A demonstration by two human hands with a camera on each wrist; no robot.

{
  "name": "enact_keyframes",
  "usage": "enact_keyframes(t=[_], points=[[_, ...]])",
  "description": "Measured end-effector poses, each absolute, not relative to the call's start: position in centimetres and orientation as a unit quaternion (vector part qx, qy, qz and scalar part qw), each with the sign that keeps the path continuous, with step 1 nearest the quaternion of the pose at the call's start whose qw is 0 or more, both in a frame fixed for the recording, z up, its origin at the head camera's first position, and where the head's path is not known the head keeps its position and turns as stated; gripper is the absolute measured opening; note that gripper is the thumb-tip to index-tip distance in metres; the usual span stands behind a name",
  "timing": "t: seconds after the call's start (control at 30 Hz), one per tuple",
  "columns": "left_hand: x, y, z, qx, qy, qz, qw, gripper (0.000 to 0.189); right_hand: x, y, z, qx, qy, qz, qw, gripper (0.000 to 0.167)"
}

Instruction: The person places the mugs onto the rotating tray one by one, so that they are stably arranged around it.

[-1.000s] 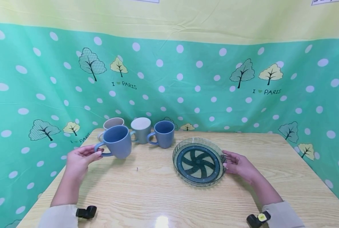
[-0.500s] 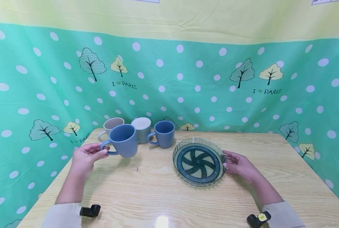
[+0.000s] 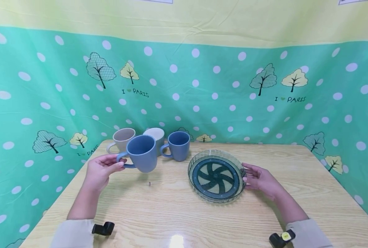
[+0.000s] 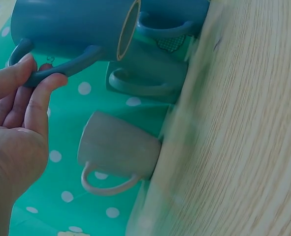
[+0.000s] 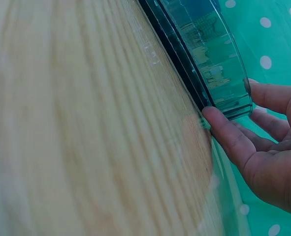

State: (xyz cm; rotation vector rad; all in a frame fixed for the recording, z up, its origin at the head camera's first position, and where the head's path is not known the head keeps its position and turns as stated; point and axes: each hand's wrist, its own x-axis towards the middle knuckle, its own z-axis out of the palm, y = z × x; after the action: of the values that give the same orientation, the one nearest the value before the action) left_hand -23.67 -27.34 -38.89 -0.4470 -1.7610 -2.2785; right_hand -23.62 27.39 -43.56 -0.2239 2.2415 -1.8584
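Note:
My left hand (image 3: pixel 101 172) pinches the handle of a blue mug (image 3: pixel 145 158), upright and raised over the table. In the left wrist view, thumb and fingers close round the handle of that mug (image 4: pixel 71 29), and its pale base rim shows. At the right, my right hand (image 3: pixel 261 181) grips the side of a round see-through greenish tray (image 3: pixel 215 176) with a dark pinwheel-patterned base. In the right wrist view, the thumb is at the lower edge of the tray (image 5: pixel 219 73) and a finger is at its upper rim.
Behind the held mug stand a beige mug (image 3: pixel 122 139) and a grey-green mug (image 3: pixel 159 136), partly hidden. A second blue mug (image 3: pixel 179 148) stands right of them. A tiny dark speck (image 3: pixel 149 184) shows on the wooden table (image 3: pixel 184 220). A dotted green cloth (image 3: pixel 196 93) hangs behind.
My left hand has carried the blue mug to the right, uncovering more of the beige mug and covering part of the grey-green one. The right hand and tray stay put.

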Motion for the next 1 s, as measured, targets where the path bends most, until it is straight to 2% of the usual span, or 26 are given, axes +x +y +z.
enact_keyframes(t=[0.67,1.0], points=[[-23.8,-24.2,-38.1,-0.139,-0.638,-0.752,0.090,0.026,-23.6,27.4,-43.6,-0.078,0.759,-0.637,0.111,0.069],[-24.2,-22.1,-37.8,-0.159,-0.622,-0.763,0.076,0.031,-23.6,27.4,-43.6,-0.075,0.761,-0.635,0.110,0.069]])
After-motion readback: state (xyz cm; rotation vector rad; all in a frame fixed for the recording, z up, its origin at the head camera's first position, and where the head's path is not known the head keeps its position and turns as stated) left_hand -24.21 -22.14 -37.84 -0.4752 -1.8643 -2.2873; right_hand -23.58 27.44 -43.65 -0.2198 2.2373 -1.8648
